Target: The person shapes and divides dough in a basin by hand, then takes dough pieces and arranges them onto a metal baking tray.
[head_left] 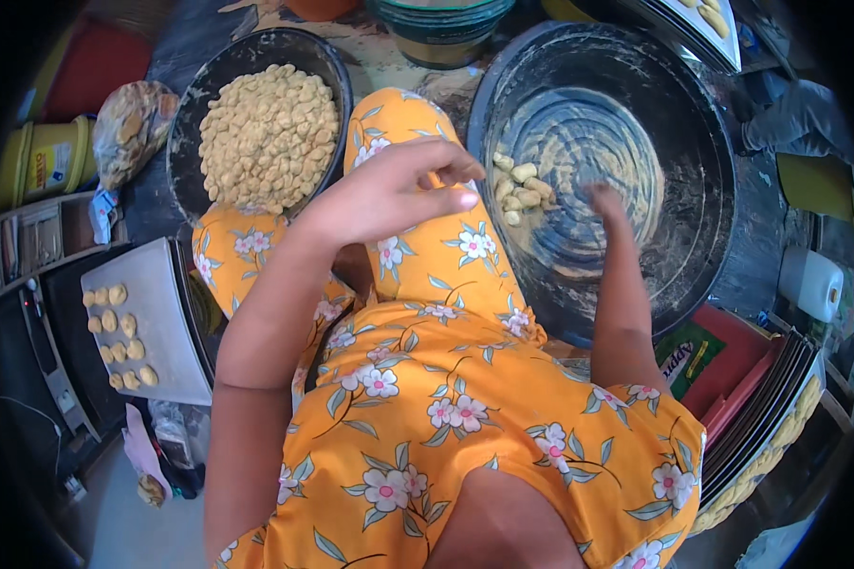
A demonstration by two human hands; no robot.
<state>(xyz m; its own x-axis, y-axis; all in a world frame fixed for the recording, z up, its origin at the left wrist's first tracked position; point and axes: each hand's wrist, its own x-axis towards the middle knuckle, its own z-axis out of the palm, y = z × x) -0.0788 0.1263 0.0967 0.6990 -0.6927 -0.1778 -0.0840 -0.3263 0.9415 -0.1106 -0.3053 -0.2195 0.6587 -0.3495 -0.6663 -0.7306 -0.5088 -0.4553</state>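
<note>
My right hand (603,201) reaches down into a big black basin (697,171). It is over the basin's ridged, flour-dusted bottom; its fingers are blurred and what they hold, if anything, does not show. Left of it, against the basin's side, lies a small group of pale dough pieces (522,190). My left hand (403,185) hovers above my lap, fingers bent and thumb apart, with nothing visible in it. Beyond my left knee a second dark basin (343,81) holds a large heap of small floured dough pieces (270,133).
A metal tray (176,332) with several dough balls lies at left. Behind it are a plastic bag of baked goods (133,123) and a yellow bucket (52,161). Green tubs (441,33) stand ahead. Stacked trays (759,417), a white jerrycan (816,283) and another person's leg (807,119) are at right.
</note>
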